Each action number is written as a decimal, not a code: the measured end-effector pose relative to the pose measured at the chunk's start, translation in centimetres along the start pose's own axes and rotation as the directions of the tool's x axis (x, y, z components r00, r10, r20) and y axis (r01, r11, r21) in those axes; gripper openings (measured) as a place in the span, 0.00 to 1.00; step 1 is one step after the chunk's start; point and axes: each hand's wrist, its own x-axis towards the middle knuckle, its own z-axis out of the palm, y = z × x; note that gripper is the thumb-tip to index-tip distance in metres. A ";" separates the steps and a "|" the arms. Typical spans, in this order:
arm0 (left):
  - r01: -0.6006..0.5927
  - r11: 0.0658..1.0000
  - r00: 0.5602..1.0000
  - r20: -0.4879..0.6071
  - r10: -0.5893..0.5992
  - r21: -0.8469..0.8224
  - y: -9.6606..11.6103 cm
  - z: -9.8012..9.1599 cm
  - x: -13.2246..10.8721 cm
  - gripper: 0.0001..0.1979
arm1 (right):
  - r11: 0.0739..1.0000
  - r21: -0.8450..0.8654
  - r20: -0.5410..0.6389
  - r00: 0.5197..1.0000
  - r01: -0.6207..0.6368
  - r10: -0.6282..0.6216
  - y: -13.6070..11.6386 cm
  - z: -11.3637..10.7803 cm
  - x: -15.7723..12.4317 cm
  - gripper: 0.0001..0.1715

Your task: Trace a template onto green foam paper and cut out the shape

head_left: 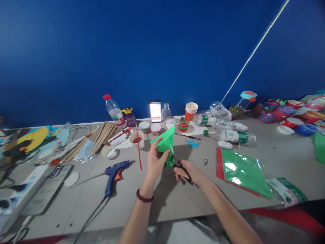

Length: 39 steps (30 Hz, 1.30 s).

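A sheet of green paper [166, 138], bent and upright, is held by my left hand [156, 159], its thumb and fingers closed on the lower part. My right hand [188, 172] grips black-handled scissors [176, 162] just right of it. The scissor blades point up and away, against the paper's right edge; whether they are parted is too small to tell. Both hands are above the grey table [162, 206], close together. A beaded bracelet [145, 196] circles the left wrist.
Left lie a blue glue gun [113, 174], a red brush [138, 149] across a cup, wooden sticks [103, 135] and a power strip [22, 195]. Behind stand a phone [155, 112] and paper cups [191, 110]. Plastic bottles [237, 136] and packed green sheets [245, 171] lie right.
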 end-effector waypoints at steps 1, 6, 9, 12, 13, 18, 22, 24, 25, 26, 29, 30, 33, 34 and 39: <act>0.007 1.000 1.000 -0.007 -0.007 -0.003 0.0 0.0 0.0 0.26 | 1.000 -0.003 -0.011 1.000 0.001 -0.001 0.0 0.0 0.1 0.21; -0.057 0.994 0.998 -0.021 0.059 0.091 -0.1 0.1 -0.3 0.21 | 1.000 -0.017 -0.048 0.999 -0.011 0.010 0.0 0.0 0.2 0.22; -0.103 0.988 0.995 -0.005 0.105 0.113 -0.5 0.3 -0.4 0.20 | 1.000 -0.030 -0.070 0.998 -0.010 0.008 0.2 -0.1 0.3 0.23; -0.090 0.990 0.995 -0.022 0.093 0.107 -0.7 0.4 -0.4 0.20 | 1.000 -0.030 -0.073 0.997 -0.010 0.007 0.4 -0.1 0.5 0.23; -0.075 0.993 0.996 -0.034 0.079 0.094 -0.6 0.5 -0.4 0.21 | 1.000 -0.030 -0.075 0.997 -0.009 0.007 0.5 -0.1 0.5 0.23; 0.016 0.999 0.997 -0.068 -0.018 -0.034 -0.2 0.8 -0.5 0.25 | 0.999 -0.027 -0.092 0.996 -0.024 0.021 0.6 -0.1 0.6 0.23; 0.075 0.985 0.991 -0.096 -0.090 -0.153 -0.3 1.3 -0.7 0.28 | 0.999 -0.021 -0.099 0.995 -0.026 0.024 0.5 -0.1 0.6 0.24; 0.097 0.979 0.988 -0.105 -0.117 -0.182 -0.5 1.5 -0.8 0.27 | 1.000 -0.017 -0.100 0.995 -0.017 0.015 0.5 -0.1 0.5 0.24; 0.107 0.977 0.986 -0.103 -0.127 -0.182 -0.6 1.6 -0.8 0.25 | 1.000 -0.013 -0.101 0.995 -0.013 0.012 0.5 -0.1 0.5 0.24; 0.119 0.977 0.986 -0.098 -0.137 -0.176 -0.7 1.7 -0.8 0.23 | 1.000 -0.008 -0.104 0.994 -0.012 0.011 0.5 -0.1 0.6 0.25; 0.163 0.977 0.982 -0.071 -0.174 -0.136 -0.9 1.8 -0.8 0.18 | 1.000 0.005 -0.118 0.993 -0.013 0.013 0.6 -0.2 0.6 0.25; 0.176 0.977 0.980 -0.072 -0.186 -0.121 -1.0 1.8 -0.7 0.18 | 1.000 0.007 -0.118 0.993 -0.008 0.009 0.7 -0.2 0.6 0.24; 0.192 0.978 0.976 -0.089 -0.199 -0.080 -1.2 1.8 -0.8 0.20 | 1.000 0.002 -0.113 0.994 0.004 -0.004 0.8 -0.2 0.7 0.24; 0.190 0.980 0.977 -0.086 -0.195 -0.062 -1.3 1.9 -0.8 0.21 | 1.000 0.000 -0.110 0.994 0.002 -0.002 0.9 -0.2 0.8 0.24; 0.129 0.990 0.992 -0.024 -0.128 0.063 -1.9 1.9 -1.0 0.23 | 1.000 -0.013 -0.099 0.995 -0.010 0.009 0.9 -0.3 0.7 0.25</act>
